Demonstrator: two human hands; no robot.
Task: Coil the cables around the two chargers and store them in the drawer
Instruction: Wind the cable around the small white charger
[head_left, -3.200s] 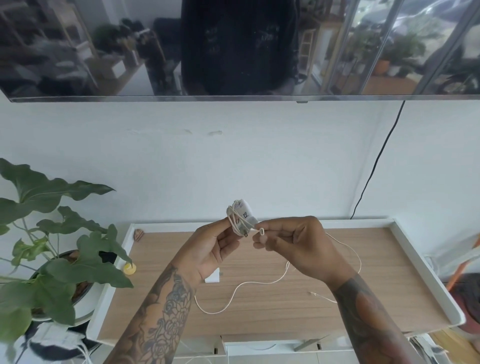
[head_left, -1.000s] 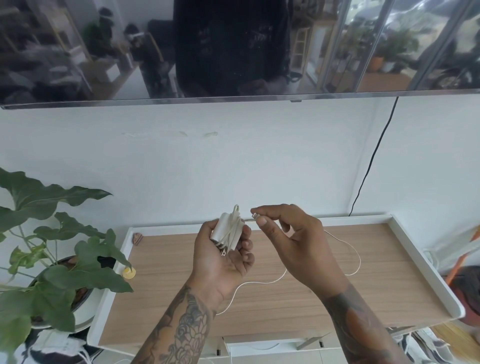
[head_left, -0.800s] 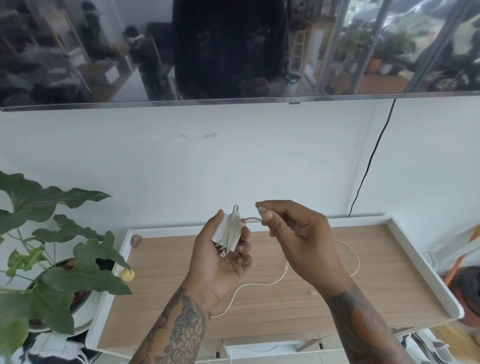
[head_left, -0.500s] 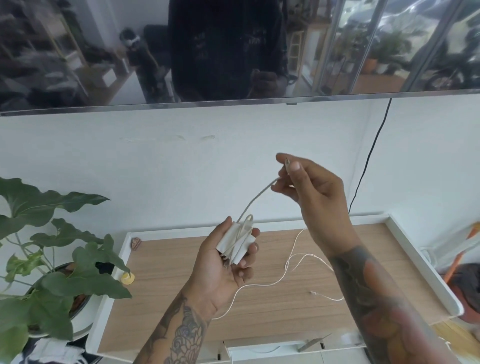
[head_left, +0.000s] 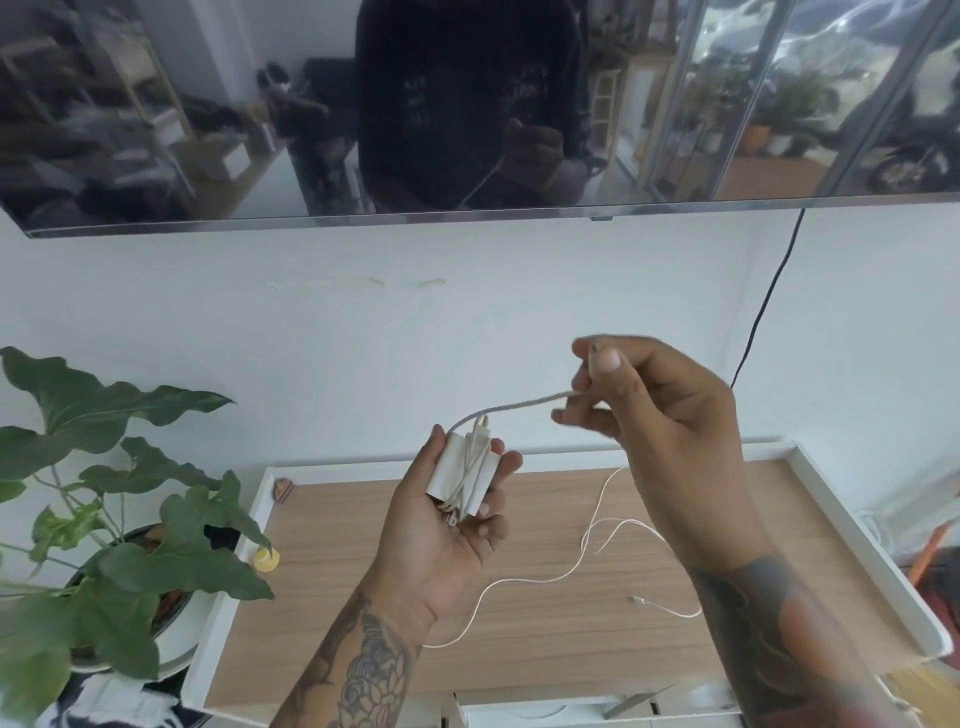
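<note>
No text, label, brand, number or sign can be read anywhere in this view.

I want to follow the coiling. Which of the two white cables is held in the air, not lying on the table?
The thicker cable, stretched from the charger to the right hand. The thin cable lies loose on the table.

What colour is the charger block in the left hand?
White charger block, wrapped in off-white cable; the head view shows it.

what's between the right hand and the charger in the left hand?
Head view: one taut stretch of white cable spans the gap between right hand and charger; otherwise only bare wall behind.
</note>
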